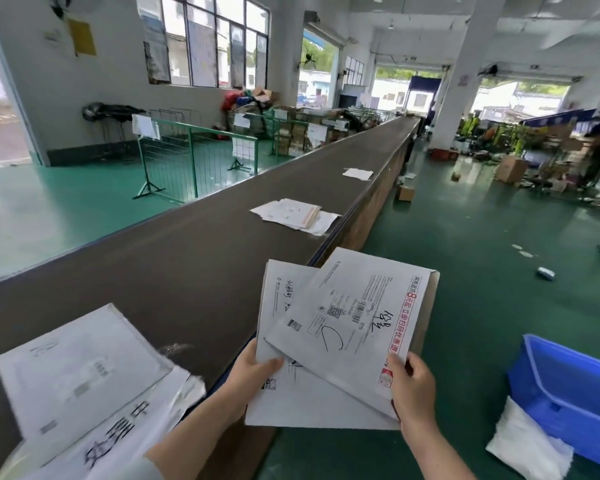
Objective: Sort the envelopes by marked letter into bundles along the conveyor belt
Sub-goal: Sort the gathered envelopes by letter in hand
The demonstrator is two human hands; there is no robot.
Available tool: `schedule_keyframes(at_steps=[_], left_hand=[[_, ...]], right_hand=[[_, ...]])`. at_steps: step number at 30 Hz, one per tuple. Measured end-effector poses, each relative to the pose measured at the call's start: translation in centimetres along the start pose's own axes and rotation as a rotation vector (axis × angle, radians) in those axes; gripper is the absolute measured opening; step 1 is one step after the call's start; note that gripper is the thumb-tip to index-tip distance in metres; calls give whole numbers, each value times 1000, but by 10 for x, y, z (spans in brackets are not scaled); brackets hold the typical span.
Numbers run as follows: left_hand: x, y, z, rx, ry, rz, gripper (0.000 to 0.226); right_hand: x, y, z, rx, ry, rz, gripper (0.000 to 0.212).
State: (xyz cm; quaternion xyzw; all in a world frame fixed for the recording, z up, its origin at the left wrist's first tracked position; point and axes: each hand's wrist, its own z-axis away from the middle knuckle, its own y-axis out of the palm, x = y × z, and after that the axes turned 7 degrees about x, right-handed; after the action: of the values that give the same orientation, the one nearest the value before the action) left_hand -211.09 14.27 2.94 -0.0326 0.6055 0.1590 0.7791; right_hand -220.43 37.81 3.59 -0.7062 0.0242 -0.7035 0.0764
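My right hand (411, 386) grips the lower corner of a white envelope (357, 320) marked with a handwritten C. My left hand (253, 370) holds the left edge of another white envelope (291, 400) lying underneath it. Both envelopes hover over the near edge of the dark conveyor belt (194, 258). A pile of envelopes (84, 372) with an A on top lies on the belt at the lower left. A second bundle (295, 214) rests farther along the belt, and a third small one (357, 173) beyond it.
A blue plastic crate (575, 393) stands on the green floor at the right, with a white bag (527, 445) beside it. Green wire fences (194, 154) and stacked boxes (298, 133) line the belt's far side. A white pillar (465, 64) rises at the right.
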Motion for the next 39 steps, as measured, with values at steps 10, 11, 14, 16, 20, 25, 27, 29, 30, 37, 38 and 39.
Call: schedule_keyframes(at_steps=[10,11,14,16,20,25,27,29,30,37,38,39], left_hand=[[-41,26,-193,-93,-8,29,29],[-41,28,-211,-89,-16,45,31],[-51,31,-285,-90,-4,58,33],[-61,33,-341,-100,21,87,33],[-91,28,-437,-127,67,109,33],[-125,12,-517,-217,70,99,32],[-132,2,-543,-273,82,93,31],[-138,-10,-564,-350,89,81,31],[-139,-16,-577,-409,96,101,32],[-158,-40,-641,-914,187,150,34],[-162,-40,-648,-995,190,132,35],[-166,-39,-652,-1067,184,106,34]], right_hand=[[1,21,-215,102,37,18,13],[-1,22,-231,108,49,24,13],[-5,35,-305,119,50,41,12],[-4,48,-363,137,41,52,13],[15,79,-465,170,12,87,16],[21,119,-562,227,10,76,14],[19,139,-598,287,20,82,15],[14,164,-634,326,39,97,16],[10,180,-656,371,43,103,16],[6,275,-789,701,-21,237,12],[7,287,-807,745,-33,266,13],[6,298,-822,773,-43,296,14]])
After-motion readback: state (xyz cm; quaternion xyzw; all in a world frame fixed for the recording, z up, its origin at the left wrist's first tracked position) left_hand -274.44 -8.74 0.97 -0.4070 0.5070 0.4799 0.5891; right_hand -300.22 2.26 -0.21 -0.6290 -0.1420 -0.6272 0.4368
